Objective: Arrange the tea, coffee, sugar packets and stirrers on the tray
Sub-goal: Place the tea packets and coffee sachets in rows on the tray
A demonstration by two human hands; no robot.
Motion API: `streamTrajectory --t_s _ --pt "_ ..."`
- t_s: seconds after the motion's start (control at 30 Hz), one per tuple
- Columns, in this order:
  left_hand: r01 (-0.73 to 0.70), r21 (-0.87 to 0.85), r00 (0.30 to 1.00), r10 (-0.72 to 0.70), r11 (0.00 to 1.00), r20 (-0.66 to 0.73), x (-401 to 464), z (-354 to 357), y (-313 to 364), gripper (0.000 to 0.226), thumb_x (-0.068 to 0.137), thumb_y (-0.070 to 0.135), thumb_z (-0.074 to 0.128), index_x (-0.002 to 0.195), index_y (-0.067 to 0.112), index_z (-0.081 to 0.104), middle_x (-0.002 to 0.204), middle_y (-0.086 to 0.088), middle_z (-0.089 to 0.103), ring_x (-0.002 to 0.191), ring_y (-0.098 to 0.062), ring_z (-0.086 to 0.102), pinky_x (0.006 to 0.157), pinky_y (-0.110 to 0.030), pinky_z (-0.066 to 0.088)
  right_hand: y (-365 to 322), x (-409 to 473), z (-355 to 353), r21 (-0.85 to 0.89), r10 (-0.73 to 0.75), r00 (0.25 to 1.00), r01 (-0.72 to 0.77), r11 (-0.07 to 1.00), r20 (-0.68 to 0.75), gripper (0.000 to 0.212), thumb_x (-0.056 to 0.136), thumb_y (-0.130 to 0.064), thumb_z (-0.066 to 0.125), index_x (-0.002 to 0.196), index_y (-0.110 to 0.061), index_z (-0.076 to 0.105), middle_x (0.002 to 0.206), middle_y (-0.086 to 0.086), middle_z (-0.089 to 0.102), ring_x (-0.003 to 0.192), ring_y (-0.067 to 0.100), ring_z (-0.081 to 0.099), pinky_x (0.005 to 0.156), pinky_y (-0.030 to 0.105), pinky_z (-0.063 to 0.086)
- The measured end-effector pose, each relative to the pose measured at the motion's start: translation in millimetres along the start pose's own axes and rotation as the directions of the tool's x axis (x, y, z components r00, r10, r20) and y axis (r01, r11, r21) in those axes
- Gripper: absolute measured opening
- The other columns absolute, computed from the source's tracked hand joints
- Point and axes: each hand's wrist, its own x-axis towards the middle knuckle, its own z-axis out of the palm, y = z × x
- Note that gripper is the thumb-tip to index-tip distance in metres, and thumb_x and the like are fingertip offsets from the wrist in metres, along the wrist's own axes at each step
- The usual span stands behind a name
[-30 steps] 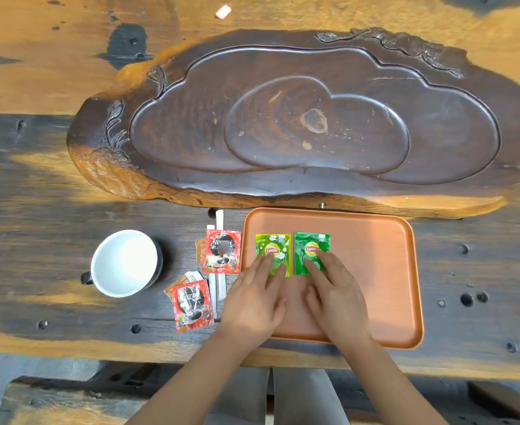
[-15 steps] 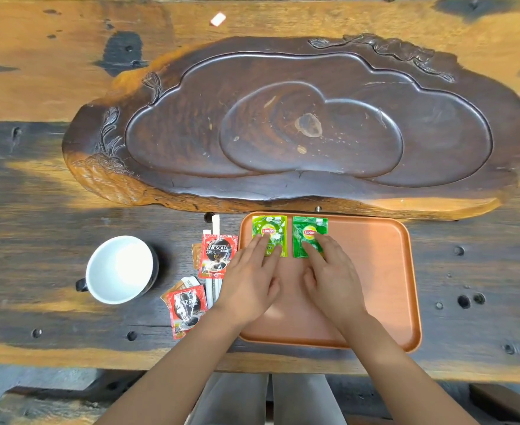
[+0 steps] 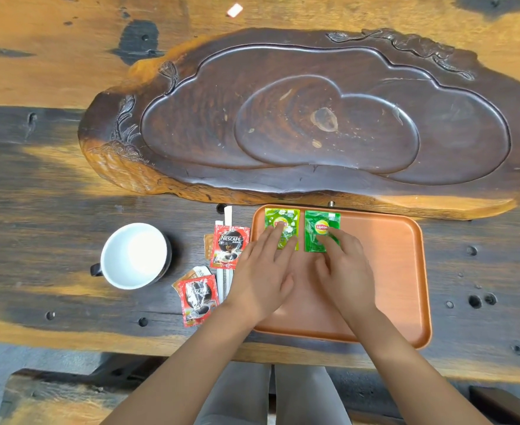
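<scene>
**Q:** Head view first — where do your tea packets sit?

**A:** You have 2 Lipton tea packets on the orange tray (image 3: 403, 271), in its far-left corner, side by side with a narrow gap between them. The light green Lipton packet (image 3: 286, 220) lies on the left; the dark green Lipton packet (image 3: 315, 237) lies on the right. Both lie flat, label up.

**Q:** And your hands?

**A:** Your left hand (image 3: 263, 274) rests flat with fingers extended, fingertips pressing on the light green packet. Your right hand (image 3: 344, 268) is likewise spread flat, fingertips on the dark green packet. Neither hand grips anything; both simply press down from above.

**Q:** What remains off the tray?

**A:** Just left of it, on the wooden table (image 3: 38, 185), you have 2 red Nescafé coffee sachets: the upper Nescafé sachet (image 3: 229, 246) near the tray's far-left corner and the lower Nescafé sachet (image 3: 198, 299) nearer to you. Brownish packets (image 3: 191, 276) peek from under them; their print is too small to read. Paper-wrapped stirrers (image 3: 228, 214) run between the sachets and the tray edge, partly covered.

**Q:** Anything further out?

**A:** A white cup (image 3: 134, 256) stands left of the sachets, and a dark carved wooden tea board (image 3: 314, 124) lies beyond the tray.
</scene>
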Motion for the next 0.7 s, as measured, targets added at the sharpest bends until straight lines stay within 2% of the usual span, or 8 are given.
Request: streamTrajectory --t_s 0.1,0.17,0.23,0.3,0.37,0.47,0.57,0.7 --pt "0.037 -0.164 0.993 -0.054 0.986 -0.103 -31.5 -10.2 -15.8 0.050 0.078 0.030 0.055 0.126 0.015 0.054 0.139 -0.009 0.048 0.128 -0.023 0.041 0.101 -0.035 0.032 -13.2 0.7 1.9 -0.010 -0.062 0.994 0.062 0.998 -0.085 0.035 0.075 -0.017 0.049 0.104 -0.007 0.067 0.108 0.013 0.065 0.102 0.023 0.048 0.079 0.037 0.051" --pt "0.103 -0.176 0.985 -0.125 0.979 -0.121 -59.4 -10.2 -35.9 0.048 0.077 0.029 0.062 0.123 0.016 0.054 0.136 -0.007 0.050 0.125 -0.021 0.040 0.099 -0.035 0.033 -27.9 3.1 7.8 -0.021 -0.161 0.985 0.160 0.987 -0.066 0.032 0.074 -0.015 0.056 0.103 -0.009 0.066 0.108 0.012 0.064 0.101 0.026 0.052 0.077 0.038 0.050" --pt "0.143 -0.132 0.985 -0.154 0.981 -0.079 -85.9 -6.0 -56.5 0.053 0.073 0.030 0.064 0.124 0.018 0.052 0.136 -0.007 0.048 0.126 -0.021 0.040 0.101 -0.036 0.032 -46.5 6.0 17.3 -0.046 -0.278 0.960 0.279 0.959 0.026 0.034 0.071 -0.014 0.067 0.104 -0.011 0.065 0.114 0.013 0.063 0.107 0.031 0.056 0.083 0.041 0.049" --pt "0.168 -0.078 0.986 -0.169 0.983 0.003 -105.7 0.5 -73.8 0.060 0.070 0.028 0.069 0.126 0.017 0.052 0.139 -0.009 0.046 0.130 -0.023 0.039 0.105 -0.037 0.030 -65.8 10.4 27.8 -0.064 -0.364 0.919 0.377 0.924 0.153 0.042 0.068 -0.019 0.074 0.108 -0.014 0.063 0.124 0.012 0.059 0.119 0.032 0.051 0.095 0.045 0.043" --pt "0.197 -0.007 0.976 -0.196 0.980 0.096 -115.5 4.7 -85.4 0.067 0.067 0.029 0.074 0.128 0.019 0.050 0.142 -0.009 0.044 0.132 -0.025 0.038 0.106 -0.044 0.031 -81.6 16.3 37.5 -0.073 -0.406 0.878 0.436 0.897 0.252 0.049 0.065 -0.025 0.078 0.110 -0.018 0.059 0.133 0.012 0.054 0.129 0.031 0.043 0.106 0.048 0.033" --pt "0.209 0.030 0.967 -0.211 0.977 0.140 -116.7 5.5 -91.6 0.070 0.062 0.031 0.078 0.126 0.021 0.051 0.140 -0.009 0.048 0.131 -0.026 0.042 0.104 -0.049 0.033 -94.8 25.2 48.4 -0.125 -0.425 0.839 0.488 0.864 0.339 0.054 0.057 -0.025 0.083 0.105 -0.019 0.058 0.132 0.015 0.053 0.131 0.033 0.041 0.110 0.052 0.024" --pt "0.191 0.014 0.976 -0.192 0.981 0.102 -114.9 6.7 -91.4 0.064 0.064 0.030 0.077 0.123 0.020 0.053 0.136 -0.008 0.052 0.128 -0.026 0.045 0.104 -0.047 0.034 -100.0 31.3 54.9 -0.165 -0.409 0.823 0.501 0.850 0.394 0.054 0.054 -0.023 0.084 0.101 -0.016 0.059 0.127 0.017 0.056 0.126 0.035 0.045 0.109 0.056 0.022" --pt "0.186 -0.022 0.982 -0.185 0.982 0.030 -117.0 10.9 -94.0 0.061 0.064 0.030 0.074 0.120 0.019 0.055 0.133 -0.009 0.054 0.123 -0.026 0.049 0.103 -0.047 0.036 -99.8 33.3 58.7 -0.128 -0.432 0.821 0.507 0.852 0.373 0.055 0.049 -0.019 0.085 0.097 -0.014 0.059 0.110 0.015 0.062 0.105 0.034 0.058 0.105 0.057 0.031"
